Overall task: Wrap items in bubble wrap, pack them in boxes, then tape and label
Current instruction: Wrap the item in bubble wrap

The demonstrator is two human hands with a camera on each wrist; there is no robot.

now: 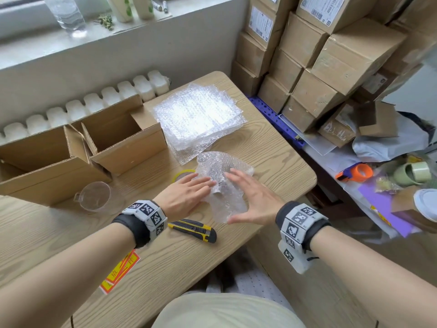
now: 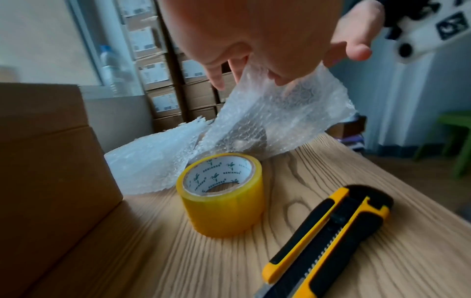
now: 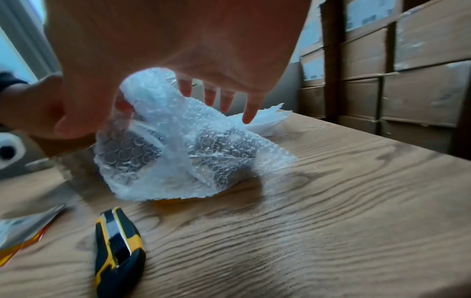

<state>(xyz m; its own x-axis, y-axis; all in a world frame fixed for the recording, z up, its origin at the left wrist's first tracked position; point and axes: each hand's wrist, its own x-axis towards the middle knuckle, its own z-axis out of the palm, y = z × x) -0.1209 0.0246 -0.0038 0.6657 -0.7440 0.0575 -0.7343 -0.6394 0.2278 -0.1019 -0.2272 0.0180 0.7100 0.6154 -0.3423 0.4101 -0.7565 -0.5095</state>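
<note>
Here both hands, left hand [image 1: 186, 194] and right hand [image 1: 254, 200], lie spread flat against the bubble-wrapped bundle [image 1: 222, 183]

On the wooden table [image 1: 272, 147]: two open cardboard boxes [image 1: 123, 136], one stack of bubble-wrap sheets [image 1: 198, 114] of uncertain count, one bubble-wrapped bundle [image 1: 224, 181], one roll of yellow tape [image 2: 221, 193], one yellow-and-black utility knife [image 1: 192, 229], one clear measuring cup [image 1: 94, 197]. Orange-red labels [image 1: 120, 271] at the near edge, at least two. Off the table: many stacked sealed cartons [image 1: 331, 55], too many to count reliably, and one orange tape dispenser [image 1: 354, 174].
</note>
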